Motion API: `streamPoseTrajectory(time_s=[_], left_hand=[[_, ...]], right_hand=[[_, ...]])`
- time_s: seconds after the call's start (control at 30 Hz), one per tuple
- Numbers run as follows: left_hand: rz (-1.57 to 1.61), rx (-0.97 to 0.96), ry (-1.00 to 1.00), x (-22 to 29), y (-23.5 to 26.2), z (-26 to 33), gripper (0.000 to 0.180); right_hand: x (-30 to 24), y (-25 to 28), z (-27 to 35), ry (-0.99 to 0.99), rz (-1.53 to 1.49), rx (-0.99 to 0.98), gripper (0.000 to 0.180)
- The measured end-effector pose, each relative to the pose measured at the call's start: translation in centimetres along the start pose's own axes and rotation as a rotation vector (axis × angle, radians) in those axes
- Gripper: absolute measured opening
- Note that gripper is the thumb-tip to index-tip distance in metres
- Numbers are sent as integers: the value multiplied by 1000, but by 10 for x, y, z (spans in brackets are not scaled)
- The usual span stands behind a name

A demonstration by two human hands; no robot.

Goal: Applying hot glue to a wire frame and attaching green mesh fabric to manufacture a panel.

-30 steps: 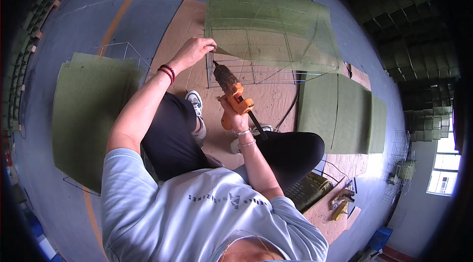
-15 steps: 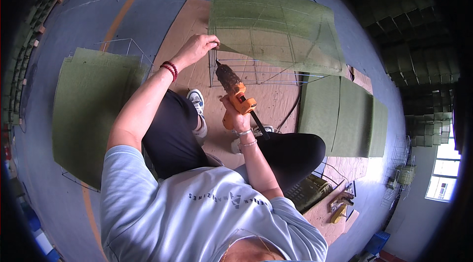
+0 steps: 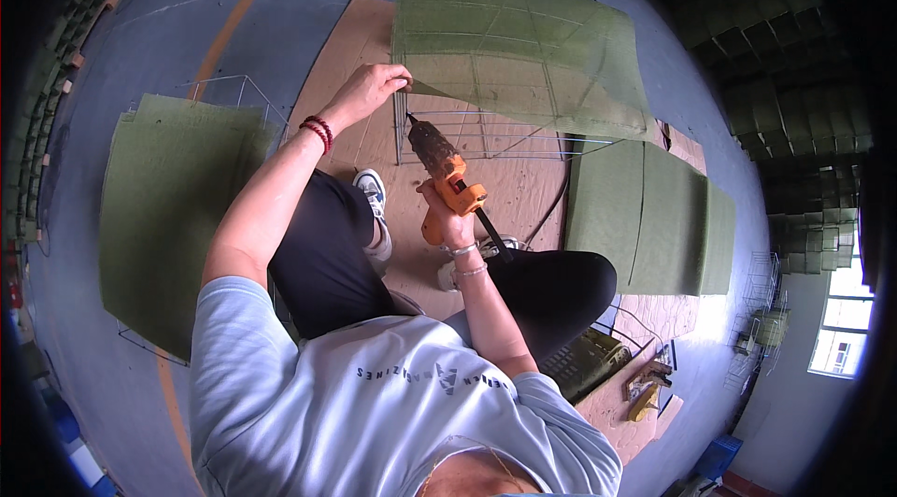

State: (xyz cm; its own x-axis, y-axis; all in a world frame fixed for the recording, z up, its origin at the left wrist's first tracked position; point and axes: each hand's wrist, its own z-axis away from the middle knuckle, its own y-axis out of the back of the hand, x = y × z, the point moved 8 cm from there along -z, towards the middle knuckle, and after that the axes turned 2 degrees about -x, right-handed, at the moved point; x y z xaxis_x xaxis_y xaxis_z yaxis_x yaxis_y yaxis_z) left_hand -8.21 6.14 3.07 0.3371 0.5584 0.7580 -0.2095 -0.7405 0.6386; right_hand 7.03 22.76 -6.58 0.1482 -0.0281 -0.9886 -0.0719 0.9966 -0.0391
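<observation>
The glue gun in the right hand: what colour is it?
The glue gun is orange with a dark, mottled front, seen in the head view.

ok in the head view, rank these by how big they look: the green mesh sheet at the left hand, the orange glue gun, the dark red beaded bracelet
1. Green mesh sheet
2. Orange glue gun
3. Dark red beaded bracelet

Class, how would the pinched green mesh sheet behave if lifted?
The thin green mesh sheet seems floppy: its near edge curves away from the grip of the left hand. It is probably light, since the silver wire frame shows through it.
</observation>
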Motion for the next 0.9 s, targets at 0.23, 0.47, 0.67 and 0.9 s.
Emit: streamPoseTrajectory(time_s=[0.23,0.47,0.67,0.9], left_hand=[[-9,15,-10,-5,0,0,16],[-39,-38,37,-1,-2,-1,19],[-31,0,10,-4,-1,0,17],[-17,37,-11,-2,1,0,15]], right_hand=[[-1,2,-2,10,-24,-13,9],[-3,-4,2,-18,-32,-34,8],[2,1,-1,8,-44,4,7],[1,0,-1,2,-89,-8,6]])
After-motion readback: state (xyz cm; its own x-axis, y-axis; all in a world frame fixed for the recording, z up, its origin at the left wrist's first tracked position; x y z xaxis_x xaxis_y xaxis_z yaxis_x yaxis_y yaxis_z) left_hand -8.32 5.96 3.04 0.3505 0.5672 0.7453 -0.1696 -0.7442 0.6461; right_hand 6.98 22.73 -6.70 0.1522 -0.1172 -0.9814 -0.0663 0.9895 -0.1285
